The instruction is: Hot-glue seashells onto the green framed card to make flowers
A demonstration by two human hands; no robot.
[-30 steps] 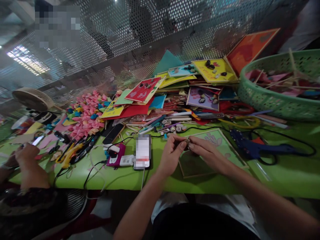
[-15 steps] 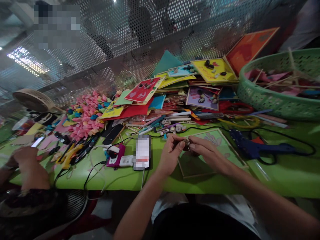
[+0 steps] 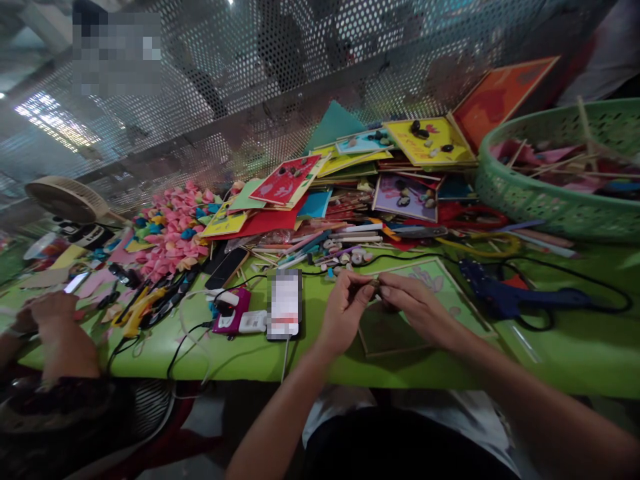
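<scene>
Between the fingertips of both hands is a small dark pebble, mostly covered by the fingers. My left hand pinches it from one side, and my right hand grips it from the other. Beneath them lies a green picture card with thin wooden strips along its edges and a pale drawing on it. To the right of my right hand rests a blue hot glue gun with a black cord. Left of my left hand lies a phone with its screen lit.
A purple power adapter with cables sits left of the phone. Framed cards with stones, such as a red one, pile up behind. A green basket stands at right, pink paper flowers at left. A co-worker's hands rest at far left.
My fingers have closed further over the pebble, so less of it shows. Both hands stay in nearly the same place above the card.
</scene>
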